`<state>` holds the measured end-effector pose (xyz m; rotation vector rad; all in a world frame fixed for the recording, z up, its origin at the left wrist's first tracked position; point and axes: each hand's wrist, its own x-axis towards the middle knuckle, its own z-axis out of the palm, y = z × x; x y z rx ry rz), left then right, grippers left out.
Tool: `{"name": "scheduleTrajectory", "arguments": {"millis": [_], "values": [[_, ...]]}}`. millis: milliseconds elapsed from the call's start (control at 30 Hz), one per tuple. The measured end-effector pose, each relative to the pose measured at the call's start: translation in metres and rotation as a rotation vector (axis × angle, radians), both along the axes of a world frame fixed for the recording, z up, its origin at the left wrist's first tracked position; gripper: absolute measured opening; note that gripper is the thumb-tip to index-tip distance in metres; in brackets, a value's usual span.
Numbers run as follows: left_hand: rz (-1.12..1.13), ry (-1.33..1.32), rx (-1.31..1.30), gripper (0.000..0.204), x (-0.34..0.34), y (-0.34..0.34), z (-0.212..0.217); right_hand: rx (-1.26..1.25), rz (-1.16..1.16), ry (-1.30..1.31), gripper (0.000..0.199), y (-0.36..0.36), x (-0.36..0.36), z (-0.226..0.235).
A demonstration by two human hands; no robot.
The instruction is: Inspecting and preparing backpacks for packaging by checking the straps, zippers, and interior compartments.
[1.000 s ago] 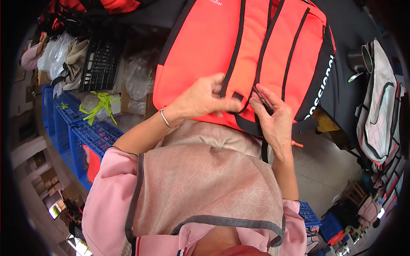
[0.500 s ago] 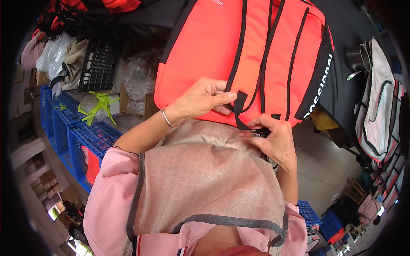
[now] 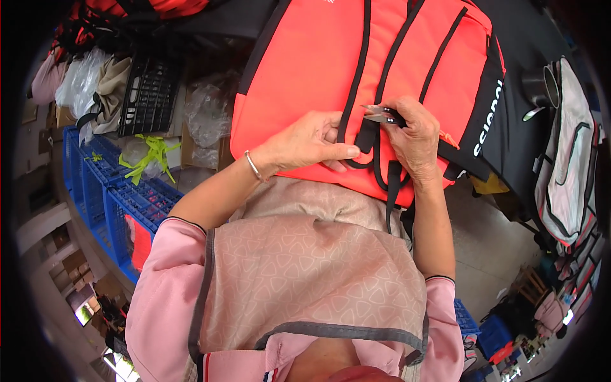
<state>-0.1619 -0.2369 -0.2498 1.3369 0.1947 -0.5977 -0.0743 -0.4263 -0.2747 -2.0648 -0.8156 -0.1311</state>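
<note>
A bright orange-red backpack (image 3: 293, 70) with black edging lies in front of me, its shoulder straps facing up. My left hand (image 3: 309, 141) pinches the lower end of one shoulder strap (image 3: 369, 70), thumb on top, near the black webbing sewn there. Thread snips (image 3: 382, 116) are in my right hand (image 3: 415, 137), which is closed round their dark handle. Their metal blades point left, just over the strap near the left hand's fingers. Below the right hand, a black webbing strap (image 3: 393, 184) hangs over the bag's near edge toward my apron.
Blue plastic crates (image 3: 143, 200) stand at the left, with yellow-green strips (image 3: 151, 159) on top. Behind them is a black crate (image 3: 149, 95) beside clear plastic bags (image 3: 207, 114). At the right, a metal cup (image 3: 540, 87) and a grey bag piece (image 3: 563, 153) lie on the dark table (image 3: 509, 134).
My right hand has moved up and slightly right with the snips, from the webbing's end to the shoulder strap. The webbing now hangs lower. My left hand stays almost in place.
</note>
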Motion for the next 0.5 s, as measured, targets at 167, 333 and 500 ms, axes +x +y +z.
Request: {"name": "scheduleTrajectory", "arguments": {"millis": [167,333,500], "values": [[-0.114,0.011,0.197,0.037,0.019,-0.007,-0.012,0.031,-0.023,0.071,0.021,-0.002,-0.004,-0.001],[0.015,0.032,0.276,0.046,0.018,-0.015,-0.008,0.083,-0.271,-0.026,0.026,-0.009,-0.024,0.019],[0.070,-0.013,0.364,0.058,0.013,-0.021,-0.016,-0.011,-0.284,0.070,0.033,-0.037,-0.074,0.034]]}}
